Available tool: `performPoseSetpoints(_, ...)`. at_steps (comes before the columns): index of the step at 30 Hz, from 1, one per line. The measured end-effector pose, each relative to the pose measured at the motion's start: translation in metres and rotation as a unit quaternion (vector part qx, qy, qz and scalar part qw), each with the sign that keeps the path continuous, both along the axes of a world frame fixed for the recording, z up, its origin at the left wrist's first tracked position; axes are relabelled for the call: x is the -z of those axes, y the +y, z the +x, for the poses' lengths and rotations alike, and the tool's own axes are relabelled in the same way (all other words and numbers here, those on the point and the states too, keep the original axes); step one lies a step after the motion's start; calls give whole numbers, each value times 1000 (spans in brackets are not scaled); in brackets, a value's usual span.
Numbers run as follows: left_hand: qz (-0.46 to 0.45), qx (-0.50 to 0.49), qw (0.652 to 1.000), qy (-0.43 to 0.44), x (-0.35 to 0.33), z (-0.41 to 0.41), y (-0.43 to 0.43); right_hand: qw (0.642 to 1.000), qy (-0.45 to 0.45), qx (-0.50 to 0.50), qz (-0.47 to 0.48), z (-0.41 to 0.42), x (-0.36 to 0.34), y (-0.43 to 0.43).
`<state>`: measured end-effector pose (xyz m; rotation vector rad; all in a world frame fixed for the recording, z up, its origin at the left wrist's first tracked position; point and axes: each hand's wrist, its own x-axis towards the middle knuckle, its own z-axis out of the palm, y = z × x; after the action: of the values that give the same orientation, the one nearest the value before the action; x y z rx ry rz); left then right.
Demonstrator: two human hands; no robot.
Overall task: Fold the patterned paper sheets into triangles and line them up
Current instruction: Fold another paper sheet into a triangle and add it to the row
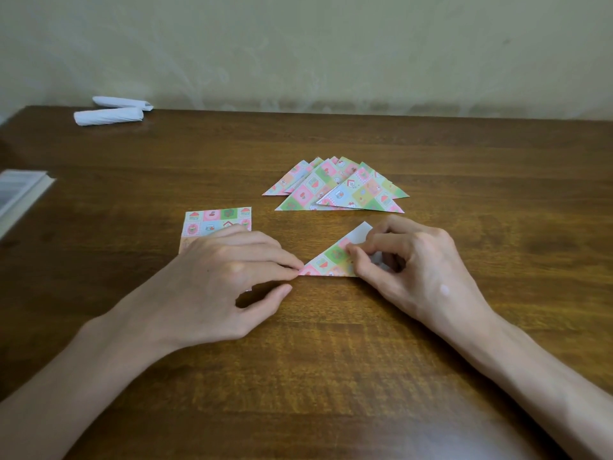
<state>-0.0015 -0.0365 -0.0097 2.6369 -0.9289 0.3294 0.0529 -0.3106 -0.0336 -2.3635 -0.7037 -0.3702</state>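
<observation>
Pink-and-green patterned paper triangle (326,263) between both hands: left hand (229,277), fingers straight, presses its left corner; right hand (414,270) pinches its right side, fingers curled.

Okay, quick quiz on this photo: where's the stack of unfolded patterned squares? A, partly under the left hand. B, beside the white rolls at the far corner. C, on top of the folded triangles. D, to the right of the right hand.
A: the stack of unfolded squares lies partly beneath the left hand, to the left of the half-folded sheet.
</observation>
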Motion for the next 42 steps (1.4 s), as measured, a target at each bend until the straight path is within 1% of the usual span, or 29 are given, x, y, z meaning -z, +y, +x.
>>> performPoseSetpoints(6, 2, -4, 1000, -10, 1, 0, -2, 1000, 1, -4, -2, 0, 1, 0)
performPoseSetpoints(9, 16, -16, 1000, 3, 1, -1, -4, 1000, 1, -4, -3, 0, 0, 0)
performPoseSetpoints(12, 27, -8, 999, 16, 1, -1, -5, 1000, 0, -4, -1, 0, 0, 0)
performPoseSetpoints(19, 12, -2, 1000, 3, 1, 0, -3, 1000, -3, 0, -3, -1, 0, 0)
performPoseSetpoints(24, -4, -41, 999, -20, -4, 0, 2, 1000, -1, -1, -2, -1, 1, -1)
performPoseSetpoints(29, 5, -63, 997, -39, -8, 3, 5, 1000, -2, 0, -4, -1, 1, 0)
performPoseSetpoints(36, 39, -14, 999, 17, 1, 4, 6, 1000, -5, 5, -6, 0, 2, 0)
performPoseSetpoints(39, 42, -13, 999, 25, 2, 5, 6, 1000, -7, 6, -6, 1, 2, 0)
performPoseSetpoints(42, 47, -38, 997, 43, 6, 5, 8, 1000, -3, 5, -5, 0, 2, 0)
